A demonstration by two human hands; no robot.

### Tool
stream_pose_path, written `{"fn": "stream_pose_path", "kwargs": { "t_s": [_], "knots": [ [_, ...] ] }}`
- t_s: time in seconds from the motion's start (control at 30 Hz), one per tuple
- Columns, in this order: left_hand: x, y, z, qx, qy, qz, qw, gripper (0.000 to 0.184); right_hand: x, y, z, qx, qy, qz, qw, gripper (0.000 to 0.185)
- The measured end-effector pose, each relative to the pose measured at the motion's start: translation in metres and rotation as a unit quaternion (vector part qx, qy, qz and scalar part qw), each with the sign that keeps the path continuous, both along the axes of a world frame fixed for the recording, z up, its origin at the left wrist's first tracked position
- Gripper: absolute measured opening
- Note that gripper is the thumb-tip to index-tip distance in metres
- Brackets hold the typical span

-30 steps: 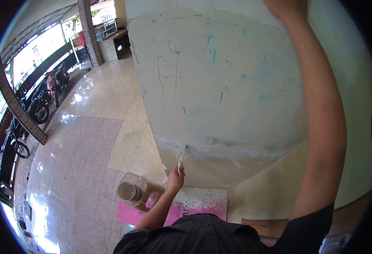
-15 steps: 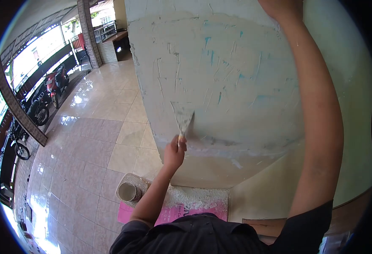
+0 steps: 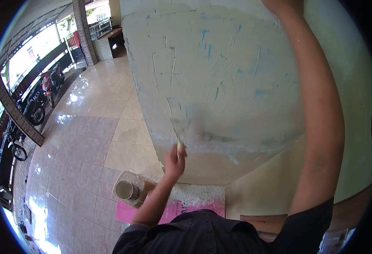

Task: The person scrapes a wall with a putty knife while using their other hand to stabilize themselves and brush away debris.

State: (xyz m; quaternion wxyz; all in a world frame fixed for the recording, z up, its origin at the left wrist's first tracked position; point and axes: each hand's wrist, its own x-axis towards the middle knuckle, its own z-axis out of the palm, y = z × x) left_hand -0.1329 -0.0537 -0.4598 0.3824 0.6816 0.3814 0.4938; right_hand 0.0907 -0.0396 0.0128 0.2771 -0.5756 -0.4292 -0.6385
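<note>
My left hand (image 3: 176, 163) is closed around the handle of a putty knife (image 3: 179, 130), whose blade points up and lies on or very close to the wall (image 3: 232, 101). Grey-white filler covers that wall, with ridges, scratches and blue patches showing through. A fresh scraped line and a bluish streak run just above the blade. My right hand (image 3: 285, 7) is raised against the upper right of the wall; its fingers lie beyond the top of the view, so their pose is hidden.
Below stands a cup-like container (image 3: 126, 190) on a woven stool (image 3: 146, 185). A pink sheet (image 3: 126, 213) speckled with white debris lies at the wall's foot. Tiled floor (image 3: 80, 144) stretches left towards a pillar (image 3: 19, 110) and parked motorcycles (image 3: 50, 86).
My left hand has drawn the putty knife a little down the wall, leaving a streak above the blade. My right arm stays about where it was. The view has shifted slightly.
</note>
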Motion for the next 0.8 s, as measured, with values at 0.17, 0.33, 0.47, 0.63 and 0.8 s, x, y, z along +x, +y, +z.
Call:
{"fn": "stream_pose_path", "kwargs": {
  "t_s": [0.17, 0.33, 0.47, 0.63, 0.8],
  "knots": [
    [-0.005, 0.028, 0.071, -0.016, 0.032, 0.014, 0.999, 0.036, -0.004, -0.002, -0.001, 0.020, -0.012, 0.013, 1.000, 0.059],
    [-0.018, 0.010, -0.117, -0.141, 0.153, 0.001, 0.978, 0.043, -0.005, -0.003, -0.002, 0.030, -0.018, 0.024, 0.999, 0.058],
    [-0.039, -0.063, -0.165, -0.300, 0.074, 0.001, 0.951, 0.047, 0.003, 0.000, 0.002, 0.031, -0.025, 0.001, 0.999, 0.057],
    [-0.041, -0.081, -0.158, -0.261, 0.004, -0.013, 0.965, 0.045, -0.006, -0.006, -0.004, 0.017, -0.020, 0.009, 1.000, 0.059],
    [-0.034, -0.058, -0.079, -0.177, -0.185, -0.040, 0.966, 0.050, 0.006, -0.004, -0.017, -0.026, -0.025, 0.056, 0.998, 0.062]
  ]
}}
